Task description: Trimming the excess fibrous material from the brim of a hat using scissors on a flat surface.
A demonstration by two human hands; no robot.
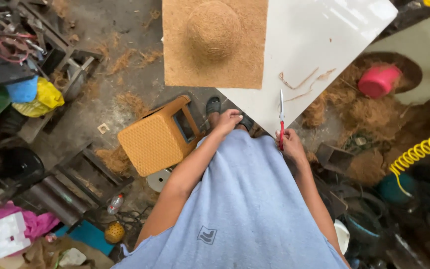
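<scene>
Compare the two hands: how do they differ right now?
The right hand holds red-handled scissors upright, blades pointing toward the white board; the left hand holds nothing. The right hand's grip is closed round the handles, while the left hand is loosely curled near the orange stool. The right hand sits close to the board's corner; the left hand sits further left, over the floor. Both are bare and held in front of the grey shirt.

A cluttered fibre-craft workshop: a coir sheet (pixel 214 42) lies on the white table (pixel 319 45), loose fibre (pixel 118 159) litters the concrete floor, scrap metal (pixel 11 35) far left.
</scene>
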